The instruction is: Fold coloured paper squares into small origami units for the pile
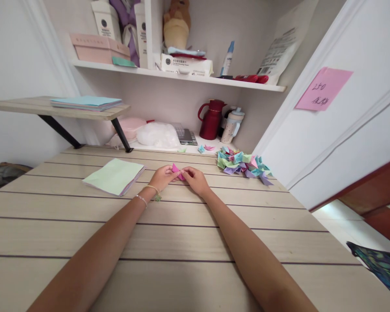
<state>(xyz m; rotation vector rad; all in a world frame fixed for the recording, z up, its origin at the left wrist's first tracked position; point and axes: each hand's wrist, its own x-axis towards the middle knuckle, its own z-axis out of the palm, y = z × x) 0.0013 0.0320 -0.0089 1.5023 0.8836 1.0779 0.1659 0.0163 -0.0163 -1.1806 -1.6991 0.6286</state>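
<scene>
Between my two hands is a small piece of folded bright pink paper [175,168], held just above the slatted wooden table [169,242]. My left hand [163,177] pinches it from the left, with two thin bracelets on that wrist. From the right, my right hand [196,180] grips the same paper with thumb and fingertips. Fingers cover much of the paper, so its full shape is hidden. A stack of square paper, pale green on top [115,176], lies to the left of my left hand. Several folded paper pieces [240,161] are heaped beyond my right hand.
A raised wooden stand [26,106] at the left carries a stack of blue-topped paper [86,102]. At the back stand a dark red jug [212,119] and a speckled bottle [232,125], beside a white plastic bag [157,135]. A shelf [143,73] hangs above.
</scene>
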